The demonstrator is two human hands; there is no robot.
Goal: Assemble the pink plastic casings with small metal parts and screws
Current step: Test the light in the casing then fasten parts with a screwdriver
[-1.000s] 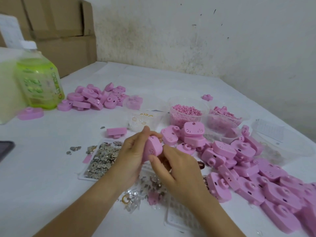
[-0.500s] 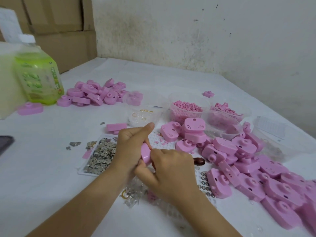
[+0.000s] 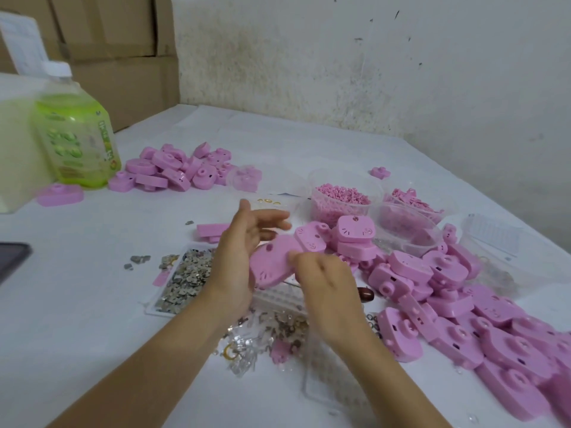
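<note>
I have a pink plastic casing (image 3: pixel 272 264) with a cat face lifted above the table centre. My right hand (image 3: pixel 328 284) grips its right edge with curled fingers. My left hand (image 3: pixel 239 251) lies against the casing's left side, palm toward it and fingers straight and spread. A white tray of small metal parts (image 3: pixel 182 281) sits just left of my left wrist. Under my hands lie a white gridded tray (image 3: pixel 278 299) and a clear bag of metal rings and bits (image 3: pixel 265 336). A brown tool handle (image 3: pixel 366 294) pokes out to the right of my right hand.
A large pile of pink casings (image 3: pixel 469 313) fills the right side and a smaller pile (image 3: pixel 176 168) lies at the back left. Two clear tubs of small pink parts (image 3: pixel 340 197) (image 3: pixel 412 213) stand behind. A green bottle (image 3: pixel 77 140), a dark phone (image 3: pixel 12 257) and cardboard boxes (image 3: pixel 117 41) are at the left.
My left hand has let go its curled grip and spread its fingers. The casing has turned so that its flat cat face shows, and my right hand now holds it.
</note>
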